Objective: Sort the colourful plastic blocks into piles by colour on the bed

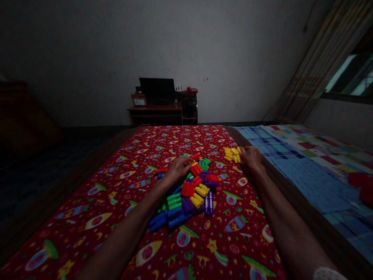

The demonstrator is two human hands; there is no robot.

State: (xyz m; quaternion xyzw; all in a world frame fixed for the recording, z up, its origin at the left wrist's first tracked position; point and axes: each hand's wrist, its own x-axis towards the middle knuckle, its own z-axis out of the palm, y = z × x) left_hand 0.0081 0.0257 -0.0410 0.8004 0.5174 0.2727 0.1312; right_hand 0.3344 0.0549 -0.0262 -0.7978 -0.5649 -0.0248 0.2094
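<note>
A loose pile of plastic toy building blocks (188, 189), each shaped like joined rounded pegs, lies on the red patterned cloth (116, 206). Red, yellow, green, blue and purple ones are mixed together. At the pile's far edge is my left hand (179, 168), its fingers closed on a small yellow block (192, 162). Farther right, several yellow blocks (232, 154) are gathered in a separate group. My right hand (252, 156) is at the right side of this group, fingers bent around a yellow block (239, 151) at its edge. Some fingertips are hidden.
The cloth covers a long surface with brown edges (243, 142). To the right lies blue checked bedding (271, 155) with a red item (361, 186) on it. Beyond the far end stands a desk (159, 111) with a black monitor (157, 90) and a red telephone (191, 90).
</note>
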